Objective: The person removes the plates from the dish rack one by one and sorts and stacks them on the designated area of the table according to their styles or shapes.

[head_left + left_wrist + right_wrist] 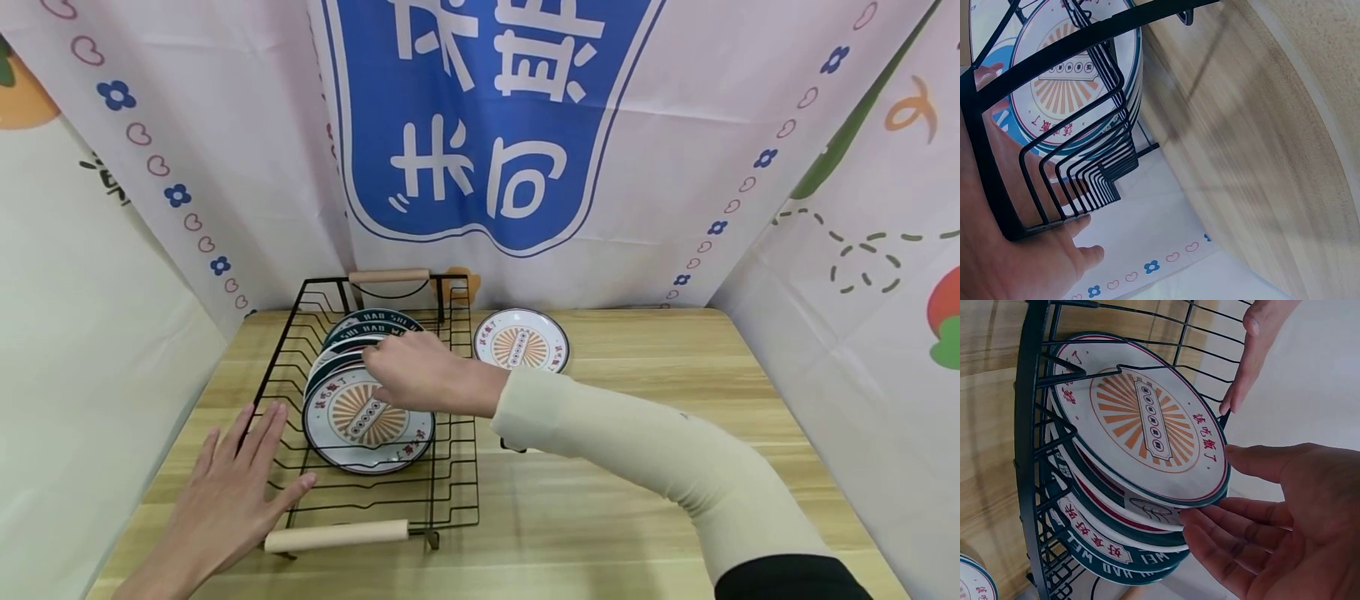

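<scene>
Several round plates stand on edge in a black wire dish rack (455,525). The front plate (352,450) is white with an orange sunburst and red characters. My right hand (420,371) is at the top of the row; in the right wrist view the thumb of the right hand (1291,525) lies at the front plate's (1172,425) rim and the fingers are behind it, pinching the edge. My left hand (228,492) rests with spread, straight fingers along the rack's left side. The left wrist view has this hand (1029,262) beside the rack's wires (1079,122).
Another sunburst plate (551,337) lies flat on the wooden table (637,517), right of the rack's far end. Wooden handles (337,536) sit at the rack's near and far ends. A printed cloth (277,167) hangs behind the table.
</scene>
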`<move>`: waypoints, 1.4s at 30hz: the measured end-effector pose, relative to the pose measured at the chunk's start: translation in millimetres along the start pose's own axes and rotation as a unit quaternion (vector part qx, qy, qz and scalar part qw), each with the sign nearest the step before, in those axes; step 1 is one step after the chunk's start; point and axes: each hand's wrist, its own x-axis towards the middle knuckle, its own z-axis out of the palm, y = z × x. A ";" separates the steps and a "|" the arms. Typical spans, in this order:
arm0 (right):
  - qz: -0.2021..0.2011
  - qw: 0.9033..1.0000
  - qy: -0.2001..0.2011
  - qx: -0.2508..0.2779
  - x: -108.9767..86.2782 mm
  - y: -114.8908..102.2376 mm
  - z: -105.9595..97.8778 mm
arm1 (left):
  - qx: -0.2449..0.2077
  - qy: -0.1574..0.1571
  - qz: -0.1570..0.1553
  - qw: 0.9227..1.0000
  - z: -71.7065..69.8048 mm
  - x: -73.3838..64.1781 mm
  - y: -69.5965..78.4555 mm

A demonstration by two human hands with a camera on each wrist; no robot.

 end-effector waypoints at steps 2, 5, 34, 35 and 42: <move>-0.004 1.000 -0.003 0.014 3.5 0.8 3.5 | 0.001 -0.003 -0.001 1.000 -0.4 0.4 -0.3; -0.003 0.999 -0.011 0.044 9.1 2.6 8.2 | 0.003 -0.007 -0.002 1.000 -1.0 0.8 -0.7; -0.004 0.985 -0.019 0.171 18.9 6.1 28.7 | 0.005 -0.011 -0.005 1.000 -0.1 -0.1 -1.1; -0.007 0.985 -0.016 0.173 18.4 6.4 28.8 | 0.005 -0.012 -0.005 1.000 -0.1 0.2 -1.1; -0.027 0.985 0.009 0.171 12.0 7.1 28.9 | 0.000 -0.009 -0.007 1.000 -0.3 1.2 0.1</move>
